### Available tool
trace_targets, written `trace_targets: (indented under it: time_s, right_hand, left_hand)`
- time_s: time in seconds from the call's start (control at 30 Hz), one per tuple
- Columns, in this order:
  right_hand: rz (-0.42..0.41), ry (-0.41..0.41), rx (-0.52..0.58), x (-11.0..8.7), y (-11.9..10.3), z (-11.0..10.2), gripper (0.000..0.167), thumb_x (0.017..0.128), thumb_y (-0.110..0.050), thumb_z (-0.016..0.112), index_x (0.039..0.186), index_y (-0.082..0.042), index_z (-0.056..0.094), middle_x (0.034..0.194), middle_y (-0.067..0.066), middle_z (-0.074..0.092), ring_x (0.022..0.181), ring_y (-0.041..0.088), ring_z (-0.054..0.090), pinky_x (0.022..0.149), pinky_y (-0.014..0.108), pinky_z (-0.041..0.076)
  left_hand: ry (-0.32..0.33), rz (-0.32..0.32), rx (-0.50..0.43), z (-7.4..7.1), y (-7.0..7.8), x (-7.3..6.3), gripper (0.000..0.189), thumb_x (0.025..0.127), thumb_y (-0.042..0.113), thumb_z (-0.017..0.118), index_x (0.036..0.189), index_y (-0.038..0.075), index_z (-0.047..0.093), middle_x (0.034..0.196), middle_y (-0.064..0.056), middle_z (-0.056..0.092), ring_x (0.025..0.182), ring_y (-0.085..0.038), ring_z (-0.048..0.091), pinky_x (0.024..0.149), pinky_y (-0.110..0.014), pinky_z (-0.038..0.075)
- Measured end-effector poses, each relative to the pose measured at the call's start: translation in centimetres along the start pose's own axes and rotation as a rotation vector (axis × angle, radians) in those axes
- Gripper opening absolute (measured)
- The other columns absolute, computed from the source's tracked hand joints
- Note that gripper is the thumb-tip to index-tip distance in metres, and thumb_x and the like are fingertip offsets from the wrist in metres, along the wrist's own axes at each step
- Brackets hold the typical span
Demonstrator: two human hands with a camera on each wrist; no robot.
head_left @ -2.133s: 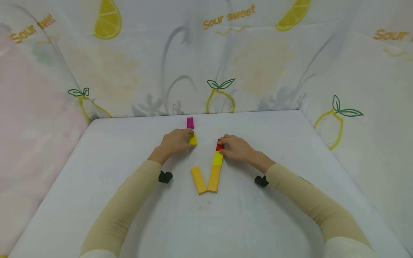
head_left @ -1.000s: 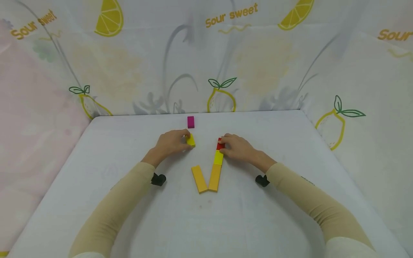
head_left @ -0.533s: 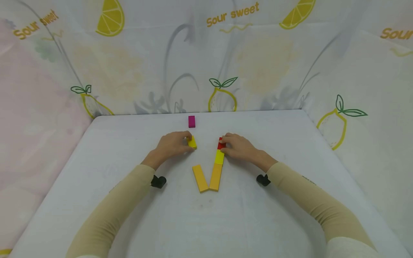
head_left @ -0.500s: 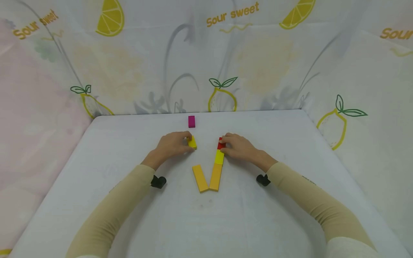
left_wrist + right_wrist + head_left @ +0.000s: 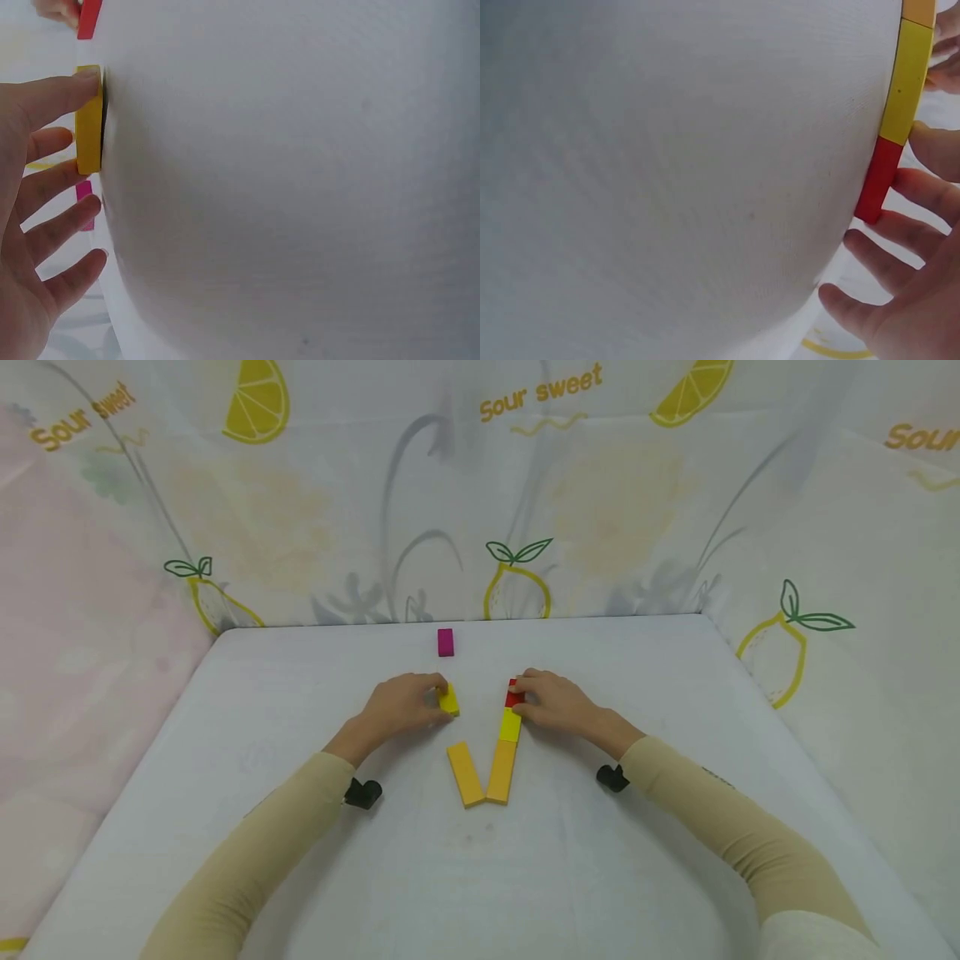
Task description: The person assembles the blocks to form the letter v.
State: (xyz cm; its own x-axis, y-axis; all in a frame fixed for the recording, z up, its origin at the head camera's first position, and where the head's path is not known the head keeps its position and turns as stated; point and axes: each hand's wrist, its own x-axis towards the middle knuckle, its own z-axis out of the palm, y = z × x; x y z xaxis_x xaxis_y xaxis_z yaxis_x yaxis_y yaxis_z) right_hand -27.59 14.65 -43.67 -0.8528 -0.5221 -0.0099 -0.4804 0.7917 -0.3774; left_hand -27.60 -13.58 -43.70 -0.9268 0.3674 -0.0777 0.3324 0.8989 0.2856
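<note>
A yellow block [image 5: 448,700] is pinched lengthwise by my left hand [image 5: 405,702], thumb at its near end and a finger at its far end. In the left wrist view this yellow block [image 5: 88,120] has a thin dark shadow along its edge. My right hand [image 5: 558,702] holds the red block [image 5: 514,693], which tops a slanted row. Below the red one lie a yellow block [image 5: 511,725] and a longer orange block [image 5: 501,772], end to end. A second orange block [image 5: 466,774] meets that row at the bottom, forming a V.
A magenta block [image 5: 446,642] lies near the back edge of the white table [image 5: 480,885], beyond my left hand. Patterned cloth [image 5: 600,510] with lemon prints hangs behind the table. Each wrist carries a black camera mount [image 5: 363,793].
My left hand has drawn the yellow block towards me, away from the magenta block and nearer the left orange block. My right hand stays on the red block.
</note>
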Motion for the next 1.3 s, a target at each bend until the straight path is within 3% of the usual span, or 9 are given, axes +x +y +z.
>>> trace_targets:
  time_s: [0.53, 0.8, 1.3]
  right_hand:
    - [-0.001, 0.011, -0.014, 0.2, 0.2, 0.1, 0.034, 0.095, -0.026, 0.065, 0.126, -0.011, 0.068, 0.116, 0.004, 0.064, 0.099, 0.022, 0.058, 0.094, 0.038, 0.052]
    - [0.011, -0.002, -0.01, 0.2, 0.3, 0.3, 0.036, 0.095, -0.027, 0.064, 0.128, -0.011, 0.067, 0.121, 0.005, 0.063, 0.101, 0.022, 0.058, 0.094, 0.037, 0.052]
    - [-0.012, 0.015, -0.003, 0.1, 0.4, 0.3, 0.035, 0.095, -0.025, 0.064, 0.126, -0.01, 0.067, 0.12, 0.006, 0.064, 0.1, 0.022, 0.058, 0.094, 0.037, 0.052]
  left_hand:
    - [0.024, 0.012, -0.005, 0.2, 0.7, -1.2, 0.04, 0.084, 0.045, 0.074, 0.117, 0.025, 0.062, 0.121, 0.001, 0.068, 0.102, -0.022, 0.06, 0.091, -0.044, 0.053]
    - [0.009, 0.022, -0.034, 0.2, 1.3, -2.1, 0.041, 0.086, 0.044, 0.073, 0.12, 0.023, 0.063, 0.124, 0.002, 0.067, 0.109, -0.022, 0.061, 0.096, -0.045, 0.053]
    - [0.027, 0.054, -0.051, 1.0, 1.0, -3.3, 0.04, 0.084, 0.043, 0.076, 0.116, 0.021, 0.065, 0.122, 0.002, 0.068, 0.109, -0.021, 0.062, 0.095, -0.043, 0.053]
